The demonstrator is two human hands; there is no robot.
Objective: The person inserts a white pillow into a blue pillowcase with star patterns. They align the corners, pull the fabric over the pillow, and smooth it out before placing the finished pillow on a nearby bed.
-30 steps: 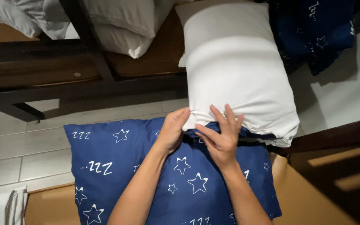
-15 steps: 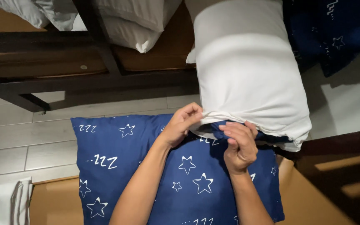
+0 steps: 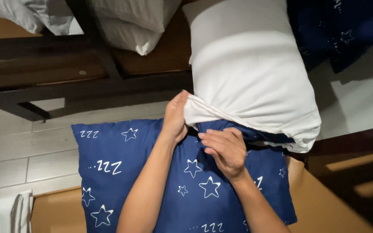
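Hands: both at the join where the white pillow (image 3: 251, 73) meets the blue case (image 3: 152, 181).
Left hand (image 3: 175, 116): fingers curled shut on the bunched white corner of the pillow, at the mouth of the case.
Right hand (image 3: 223, 149): fingers bent, pinching the blue case edge just under the pillow's lower end; thumb side faces the left hand.
Forearms: both rise from the lower edge of the view and lie over the case.
Pillow: white, plump, long; its far end reaches the top of the view, its near end touches the case opening. Lower right corner hangs past the case edge, fabric gathered in folds.
Case: dark blue, printed with white stars and sleep marks; lies flat on a tan board (image 3: 57, 211), opening turned toward the pillow. How far the pillow sits inside cannot be told.
Floor (image 3: 22, 151): pale tiles, seen left of the case.
Frame (image 3: 44, 90): dark bars cross the upper left, with brown boards between them.
Other pillows (image 3: 130, 21): white, resting on the frame at upper left, well apart from the hands.
Blue cloth (image 3: 342, 30): same star print, upper right, beside the pillow.
White fabric (image 3: 1, 213): folded, lower left corner, apart from the case.
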